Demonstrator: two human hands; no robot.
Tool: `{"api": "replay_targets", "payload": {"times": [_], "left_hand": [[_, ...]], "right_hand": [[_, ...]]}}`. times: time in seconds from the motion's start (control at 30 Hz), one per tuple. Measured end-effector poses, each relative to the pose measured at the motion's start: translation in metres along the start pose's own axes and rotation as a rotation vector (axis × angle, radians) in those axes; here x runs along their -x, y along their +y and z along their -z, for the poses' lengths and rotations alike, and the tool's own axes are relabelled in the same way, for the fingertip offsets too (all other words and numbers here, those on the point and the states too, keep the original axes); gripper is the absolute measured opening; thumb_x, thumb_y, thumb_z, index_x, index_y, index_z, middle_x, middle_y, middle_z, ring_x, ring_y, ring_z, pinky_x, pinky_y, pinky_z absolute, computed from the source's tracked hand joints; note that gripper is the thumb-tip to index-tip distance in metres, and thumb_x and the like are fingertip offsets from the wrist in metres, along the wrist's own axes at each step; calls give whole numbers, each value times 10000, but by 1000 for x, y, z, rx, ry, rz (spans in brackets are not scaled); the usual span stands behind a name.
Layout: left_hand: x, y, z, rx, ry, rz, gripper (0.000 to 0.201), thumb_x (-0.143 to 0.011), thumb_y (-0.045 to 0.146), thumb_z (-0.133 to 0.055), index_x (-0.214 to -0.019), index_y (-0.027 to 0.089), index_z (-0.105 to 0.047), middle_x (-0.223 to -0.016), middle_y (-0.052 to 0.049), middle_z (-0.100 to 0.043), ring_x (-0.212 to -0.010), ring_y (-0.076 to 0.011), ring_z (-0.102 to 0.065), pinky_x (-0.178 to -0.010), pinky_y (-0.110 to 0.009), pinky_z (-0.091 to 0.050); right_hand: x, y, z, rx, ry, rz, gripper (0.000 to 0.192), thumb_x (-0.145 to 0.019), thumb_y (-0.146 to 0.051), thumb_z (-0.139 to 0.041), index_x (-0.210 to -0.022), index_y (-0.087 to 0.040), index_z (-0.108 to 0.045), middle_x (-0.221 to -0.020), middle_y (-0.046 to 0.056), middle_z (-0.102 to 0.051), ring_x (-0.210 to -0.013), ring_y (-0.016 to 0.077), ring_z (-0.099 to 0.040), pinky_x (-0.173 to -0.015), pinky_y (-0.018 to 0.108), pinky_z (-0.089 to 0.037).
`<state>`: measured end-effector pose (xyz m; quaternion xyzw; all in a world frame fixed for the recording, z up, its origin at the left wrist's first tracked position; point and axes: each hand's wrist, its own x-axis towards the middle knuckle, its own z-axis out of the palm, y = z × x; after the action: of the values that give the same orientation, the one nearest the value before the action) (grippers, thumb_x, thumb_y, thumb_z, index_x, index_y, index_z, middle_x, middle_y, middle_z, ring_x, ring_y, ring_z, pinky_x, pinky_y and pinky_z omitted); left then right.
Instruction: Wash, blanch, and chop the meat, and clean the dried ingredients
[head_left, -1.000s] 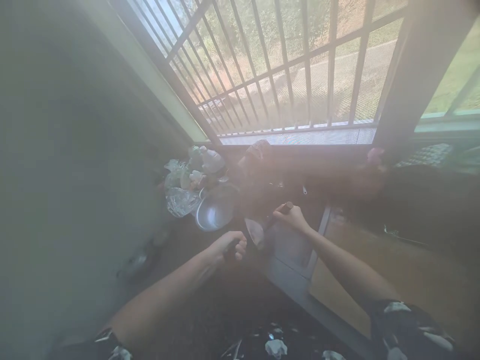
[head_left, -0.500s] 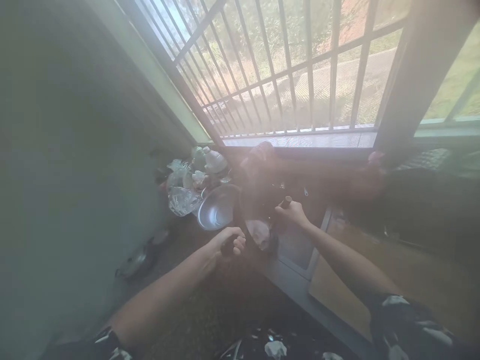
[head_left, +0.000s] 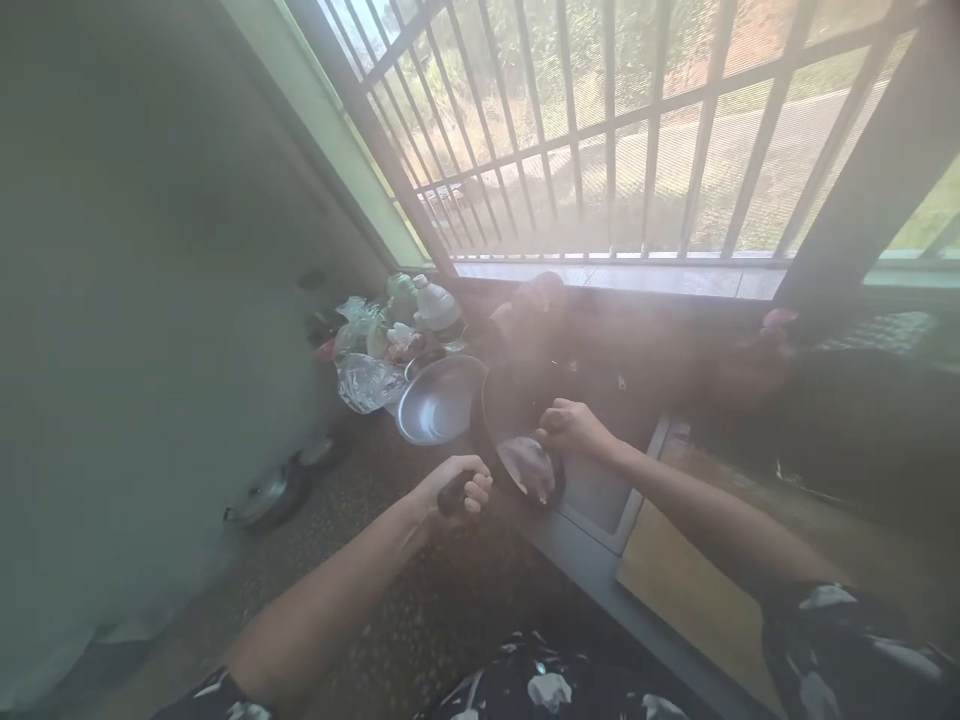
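While no writing is legible, left hand (head_left: pixel 459 490) grip closed round pan handle (head_left: pixel 452 494), right hand (head_left: pixel 571 432) fisted at dark pan (head_left: pixel 514 420)

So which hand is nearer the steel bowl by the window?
Left. The left hand grips a dark handle just below the steel bowl; the right hand is farther right, across the dark pan.

Free room and obstacles. The speckled counter (head_left: pixel 420 590) lies bare near the person, giving open passage on the left. Ahead, a metal bowl (head_left: pixel 439 405) and a heap of plastic bags and bottles (head_left: pixel 382 345) block the far corner. A lid (head_left: pixel 262 497) lies by the wall (head_left: pixel 135 300). The barred window (head_left: pixel 600 130) closes the back; the sink edge (head_left: pixel 592 560) bounds the right.
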<state>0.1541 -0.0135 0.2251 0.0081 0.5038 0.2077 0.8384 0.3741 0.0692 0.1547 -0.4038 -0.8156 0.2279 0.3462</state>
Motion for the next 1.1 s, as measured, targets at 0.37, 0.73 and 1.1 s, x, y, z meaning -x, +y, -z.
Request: {"api": "replay_targets", "payload": {"times": [0.37,0.73,1.1], "left_hand": [[1,3,4,48,-4,-17,172,-668,79,-476,-643,169,-331,-459,90,-340,-313,-15,-354,-301,-123,-222],[0,11,16,79,-63,-13,154,-683,94,-472,-643,169,-344,-467,80,-356,-319,-25,-370,-296,-135,-226],[9,13,31,96,-158,31,112,-703,103,-464,-667,154,-371,-475,65,-381,-335,-36,-377,-313,-147,-248]], "right_hand": [[-10,-37,-14,322,-186,194,172,-742,-288,-523,-648,-176,-613,-716,3,-459,-489,54,-339,-482,211,-241],[2,-66,-18,428,-320,270,282,-823,-391,-430,-834,-212,-647,-850,47,-527,-542,89,-469,-503,233,-298],[-5,41,-11,-246,50,-395,194,-697,-336,-579,-679,-153,-639,-613,19,-610,-547,122,-567,-525,210,-436]]}}
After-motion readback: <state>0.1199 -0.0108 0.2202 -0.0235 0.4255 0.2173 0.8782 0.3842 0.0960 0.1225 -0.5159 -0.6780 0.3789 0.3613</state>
